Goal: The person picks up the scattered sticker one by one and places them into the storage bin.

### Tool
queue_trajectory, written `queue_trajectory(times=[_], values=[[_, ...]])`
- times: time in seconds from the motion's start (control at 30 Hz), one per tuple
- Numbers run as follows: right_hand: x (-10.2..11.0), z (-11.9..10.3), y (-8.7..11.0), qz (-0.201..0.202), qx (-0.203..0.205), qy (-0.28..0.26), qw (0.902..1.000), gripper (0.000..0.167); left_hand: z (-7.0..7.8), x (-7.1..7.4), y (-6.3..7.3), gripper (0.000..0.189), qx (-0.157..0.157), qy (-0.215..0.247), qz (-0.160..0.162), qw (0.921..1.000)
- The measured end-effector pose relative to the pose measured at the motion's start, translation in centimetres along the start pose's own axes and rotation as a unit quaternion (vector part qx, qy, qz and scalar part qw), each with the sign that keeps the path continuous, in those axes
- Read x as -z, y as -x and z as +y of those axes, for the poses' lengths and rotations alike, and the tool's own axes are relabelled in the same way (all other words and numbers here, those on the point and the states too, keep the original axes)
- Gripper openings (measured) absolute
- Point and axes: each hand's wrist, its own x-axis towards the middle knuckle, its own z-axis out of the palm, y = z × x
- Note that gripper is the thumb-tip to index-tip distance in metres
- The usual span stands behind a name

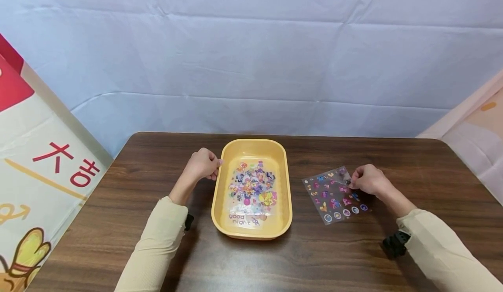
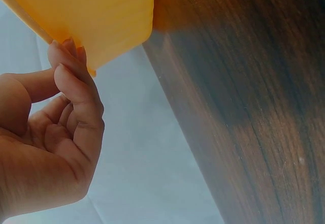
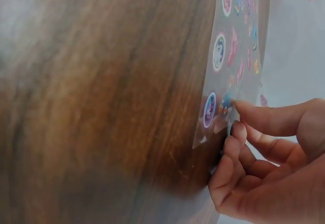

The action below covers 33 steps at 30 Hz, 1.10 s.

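Observation:
A yellow plastic tray (image 1: 217,222) stands on the table with several clear sticker sheets (image 1: 251,187) piled inside it. My left hand (image 1: 202,164) pinches the tray's left rim between thumb and fingertips, as the left wrist view shows. To the right of the tray, a transparent sticker sheet (image 1: 334,191) with small colourful figures and a row of round stickers lies over the wood. Its right edge is pinched by my right hand (image 1: 368,179). Thumb and index finger meet at that edge in the right wrist view, the other fingers curled below.
The dark wooden table (image 1: 251,266) ends at a pale cloth backdrop (image 1: 251,73). A printed cloth (image 1: 51,152) with red characters hangs along the left side, and a pinkish cloth (image 1: 471,126) is on the right.

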Motion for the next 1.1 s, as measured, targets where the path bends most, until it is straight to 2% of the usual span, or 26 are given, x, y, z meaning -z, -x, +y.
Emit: queue_trajectory(times=[0.27, 0.47, 0.7, 0.9, 1.1], values=[[0.3, 0.1, 0.0, -0.025, 0.019, -0.033, 0.999, 0.008, 0.2, 0.2, 0.1, 0.032, 0.002, 0.004, -0.001, 1.0], [0.5, 0.2, 0.0, -0.038, 0.014, -0.057, 0.9975, 0.014, 0.2, 0.1, 0.0, 0.033, -0.001, 0.004, 0.002, 1.0], [1.2, 0.0, 0.0, -0.05, 0.008, -0.059, 0.997, 0.009, 0.1, 0.0, 0.0, 0.037, -0.004, 0.004, 0.002, 1.0], [2.1, -0.6, 0.0, -0.059, 0.006, -0.06, 0.9965, 0.009, 0.1, 0.0, 0.1, 0.033, -0.001, 0.004, 0.003, 1.0], [3.2, -0.9, 0.0, -0.062, 0.028, -0.051, 0.9964, 0.01, 0.1, 0.0, 0.1, 0.033, -0.004, 0.0, 0.007, 1.0]])
